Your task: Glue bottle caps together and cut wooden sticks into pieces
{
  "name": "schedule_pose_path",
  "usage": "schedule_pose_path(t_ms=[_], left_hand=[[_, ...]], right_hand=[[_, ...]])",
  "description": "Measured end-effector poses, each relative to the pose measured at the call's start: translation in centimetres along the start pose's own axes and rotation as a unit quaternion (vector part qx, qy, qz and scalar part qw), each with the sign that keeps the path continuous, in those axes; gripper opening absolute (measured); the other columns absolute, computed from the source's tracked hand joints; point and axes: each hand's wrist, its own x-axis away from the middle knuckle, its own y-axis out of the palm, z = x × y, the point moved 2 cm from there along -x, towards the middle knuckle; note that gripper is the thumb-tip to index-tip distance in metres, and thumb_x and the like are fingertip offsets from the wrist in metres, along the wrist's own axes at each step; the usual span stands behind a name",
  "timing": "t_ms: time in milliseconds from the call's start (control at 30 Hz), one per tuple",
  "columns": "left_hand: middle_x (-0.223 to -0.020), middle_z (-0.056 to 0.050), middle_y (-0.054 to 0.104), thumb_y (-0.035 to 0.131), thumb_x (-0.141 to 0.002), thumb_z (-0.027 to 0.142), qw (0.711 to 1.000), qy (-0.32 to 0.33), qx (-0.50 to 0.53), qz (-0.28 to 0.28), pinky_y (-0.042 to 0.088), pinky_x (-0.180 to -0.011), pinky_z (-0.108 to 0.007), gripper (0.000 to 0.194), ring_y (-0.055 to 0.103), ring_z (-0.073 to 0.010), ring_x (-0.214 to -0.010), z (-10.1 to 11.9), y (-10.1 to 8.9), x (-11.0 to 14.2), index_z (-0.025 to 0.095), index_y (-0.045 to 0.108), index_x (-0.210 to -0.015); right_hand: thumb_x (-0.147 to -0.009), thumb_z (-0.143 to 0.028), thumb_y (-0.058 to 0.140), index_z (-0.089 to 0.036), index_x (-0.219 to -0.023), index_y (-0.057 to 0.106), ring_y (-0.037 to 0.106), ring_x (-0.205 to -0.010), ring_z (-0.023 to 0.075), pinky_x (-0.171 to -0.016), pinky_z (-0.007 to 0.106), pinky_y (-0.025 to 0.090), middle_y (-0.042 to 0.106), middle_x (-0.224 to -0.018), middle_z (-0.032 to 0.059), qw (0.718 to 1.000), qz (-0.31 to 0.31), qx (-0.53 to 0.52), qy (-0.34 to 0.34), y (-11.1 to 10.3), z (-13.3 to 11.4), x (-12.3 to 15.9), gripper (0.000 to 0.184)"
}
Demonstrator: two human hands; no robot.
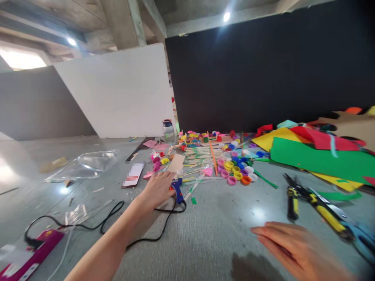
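My left hand (158, 189) reaches forward across the grey floor and lies on a blue glue gun (177, 190), its fingers curled about the gun's body. A black cord (111, 216) runs from the gun back to the left. My right hand (288, 246) hovers low at the bottom right, fingers stretched out and together, holding nothing. Just beyond the glue gun lie a tan card piece (176, 162), wooden sticks (199, 154) and several coloured bottle caps (237, 171).
Coloured foam sheets (313, 156) are piled at the right. Yellow-handled pliers (293, 197) and scissors (345, 224) lie near my right hand. A clear plastic bag (84, 166), a small jar (169, 130) and a pink box (38, 249) sit to the left. Black and white boards stand behind.
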Motion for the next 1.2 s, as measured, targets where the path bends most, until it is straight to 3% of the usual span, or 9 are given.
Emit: schedule_pose_path(t_ms=[100, 200, 300, 400, 567, 800, 933, 1067, 1200], left_hand=[[-0.132, -0.014, 0.065, 0.059, -0.086, 0.026, 0.999, -0.022, 0.029, -0.024, 0.044, -0.104, -0.044, 0.041, 0.058, -0.0322, -0.125, -2.4, 0.0, 1.4, 0.019, 0.061, -0.127], [-0.127, -0.013, 0.066, 0.059, -0.085, 0.026, 0.999, -0.037, 0.035, -0.01, 0.045, -0.102, -0.041, 0.04, 0.06, -0.031, -0.121, -2.8, 0.1, 2.5, 0.018, 0.061, -0.124], [-0.114, -0.012, 0.069, 0.051, -0.093, 0.032, 0.996, -0.064, 0.042, 0.043, 0.048, -0.094, -0.039, 0.025, 0.064, -0.0289, -0.109, -1.1, 0.3, 3.2, 0.017, 0.063, -0.111], [-0.106, -0.011, 0.07, 0.048, -0.097, 0.044, 0.996, -0.067, 0.03, 0.042, 0.05, -0.086, -0.039, 0.03, 0.067, -0.0288, -0.1, 1.6, 1.1, 3.4, 0.019, 0.062, -0.1], [-0.113, -0.019, 0.07, 0.055, -0.09, 0.056, 0.992, -0.115, -0.051, 0.001, 0.052, -0.077, -0.044, 0.052, 0.068, -0.0387, -0.103, 4.4, 3.3, 2.1, 0.013, 0.057, -0.118], [-0.107, -0.019, 0.073, 0.041, -0.098, 0.046, 0.991, -0.128, -0.04, -0.023, 0.052, -0.073, -0.042, 0.042, 0.072, -0.0372, -0.097, 2.9, 4.6, 0.8, 0.012, 0.051, -0.121], [-0.108, -0.019, 0.071, 0.043, -0.098, 0.046, 0.985, -0.156, -0.078, 0.0, 0.051, -0.073, -0.042, 0.042, 0.069, -0.0376, -0.099, 2.8, 3.7, 1.2, 0.011, 0.052, -0.12], [-0.12, -0.016, 0.067, 0.043, -0.099, 0.051, 0.989, -0.117, -0.058, 0.075, 0.05, -0.084, -0.039, 0.041, 0.064, -0.0325, -0.113, 5.1, 2.5, 1.7, 0.017, 0.055, -0.119], [-0.116, -0.009, 0.07, 0.048, -0.098, 0.047, 0.997, -0.025, 0.035, 0.061, 0.05, -0.085, -0.037, 0.03, 0.066, -0.0285, -0.109, 8.0, 2.9, 2.2, 0.023, 0.059, -0.114]], right_hand=[[-0.097, -0.036, 0.056, -0.032, -0.105, 0.078, 0.077, -0.08, 0.022, -0.071, 0.033, 0.063, 0.081, -0.095, 0.0032, 0.999, -0.017, -0.023, 0.02, 0.9, 1.5, 0.3, 0.024], [-0.098, -0.036, 0.053, -0.031, -0.101, 0.078, 0.076, -0.076, 0.0213, -0.066, 0.032, 0.061, 0.08, -0.091, 0.0037, 0.996, -0.057, -0.061, 0.017, 1.6, 1.0, -1.2, 0.026], [-0.098, -0.03, 0.053, -0.029, -0.096, 0.077, 0.073, -0.072, 0.0192, -0.064, 0.03, 0.055, 0.078, -0.084, 0.0027, 0.99, -0.107, -0.095, 0.008, 2.6, -0.4, -3.5, 0.024], [-0.099, -0.025, 0.052, -0.025, -0.092, 0.075, 0.072, -0.073, 0.0187, -0.067, 0.03, 0.05, 0.076, -0.082, 0.0025, 0.984, -0.154, -0.091, -0.015, 4.0, -1.6, -5.3, 0.025], [-0.1, -0.023, 0.052, -0.021, -0.088, 0.071, 0.071, -0.077, 0.0202, -0.068, 0.031, 0.045, 0.074, -0.081, 0.0026, 0.973, -0.225, -0.035, -0.041, 5.0, -2.4, -6.1, 0.023], [-0.102, -0.026, 0.05, -0.022, -0.096, 0.073, 0.071, -0.084, 0.0203, -0.075, 0.032, 0.048, 0.075, -0.09, 0.0033, 0.982, -0.176, 0.047, 0.047, 1.6, 1.7, -3.3, 0.025], [-0.101, -0.022, 0.047, -0.02, -0.101, 0.074, 0.069, -0.094, 0.0244, -0.083, 0.036, 0.049, 0.074, -0.102, 0.0091, 0.977, -0.135, 0.115, 0.116, 0.3, 5.1, -4.8, 0.027], [-0.099, -0.025, 0.054, -0.016, -0.118, 0.068, 0.066, -0.11, 0.028, -0.092, 0.04, 0.049, 0.069, -0.12, 0.014, 0.969, -0.12, 0.153, 0.151, 2.4, 7.3, -8.9, 0.025], [-0.098, -0.037, 0.061, -0.016, -0.117, 0.066, 0.067, -0.102, 0.0245, -0.089, 0.045, 0.055, 0.069, -0.117, 0.0103, 0.956, -0.132, 0.182, 0.187, 5.3, 8.3, -11.7, 0.029]])
